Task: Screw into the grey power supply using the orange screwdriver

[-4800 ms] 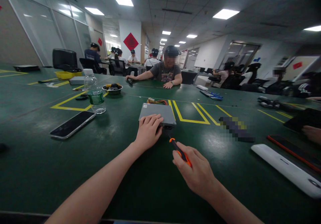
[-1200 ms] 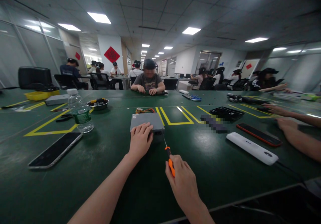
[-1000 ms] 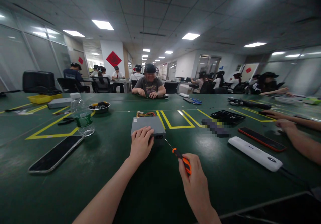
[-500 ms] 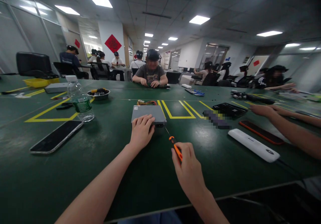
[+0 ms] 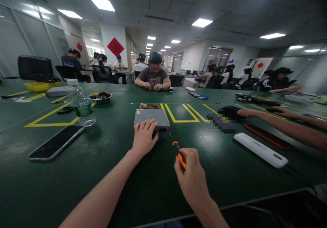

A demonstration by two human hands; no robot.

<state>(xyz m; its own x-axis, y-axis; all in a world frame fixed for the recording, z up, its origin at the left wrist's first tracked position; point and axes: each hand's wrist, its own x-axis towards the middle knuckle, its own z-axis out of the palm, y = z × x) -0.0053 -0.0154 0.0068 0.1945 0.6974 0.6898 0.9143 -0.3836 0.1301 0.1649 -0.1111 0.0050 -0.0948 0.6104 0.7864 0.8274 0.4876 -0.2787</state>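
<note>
A grey metal computer power supply (image 5: 150,114) lies flat on the green table, a bundle of coloured wires (image 5: 149,106) coming out of its far side. My left hand (image 5: 144,137) grips its near left part, with the fingers over the top and the thumb at the front edge. In my right hand (image 5: 192,172) is an orange and black screwdriver (image 5: 180,155), held by the handle. Its thin shaft points up and left, and the tip meets the near right corner of the power supply, beside the socket. Whether a screw sits under the tip is too small to tell.
Left of me are a phone (image 5: 57,142), a water bottle (image 5: 83,107) and a metal bowl (image 5: 100,98) of small items. To the right lie a white device (image 5: 260,150) with a cable and an orange-edged bar (image 5: 267,136). A co-worker's hand (image 5: 247,113) touches a black tray (image 5: 227,111).
The co-worker's hand at the right has reached left to the black tray. My right hand and the screwdriver handle have shifted only slightly; my left hand stays on the power supply.
</note>
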